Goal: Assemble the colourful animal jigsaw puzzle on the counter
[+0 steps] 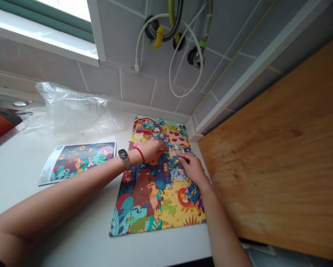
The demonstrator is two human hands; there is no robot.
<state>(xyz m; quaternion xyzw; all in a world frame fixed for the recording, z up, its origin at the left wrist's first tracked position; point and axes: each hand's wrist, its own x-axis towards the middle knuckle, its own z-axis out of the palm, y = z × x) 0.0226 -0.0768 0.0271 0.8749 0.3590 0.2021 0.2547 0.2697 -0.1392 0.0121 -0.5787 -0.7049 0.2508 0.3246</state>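
A colourful animal jigsaw puzzle (155,200) lies flat on the white countertop (80,237). My left hand (152,150), with a watch and a red string on the wrist, rests on the puzzle's upper middle, fingers pressed down on the pieces. My right hand (192,167) lies just to its right on the puzzle, fingertips touching pieces near the left hand's. Whether either hand pinches a loose piece is hidden by the fingers.
A printed picture sheet (77,161) lies left of the puzzle. A crumpled clear plastic bag (72,109) sits behind it against the tiled wall. A wooden board (280,159) stands right of the puzzle. Hoses and a white cable (183,52) hang above.
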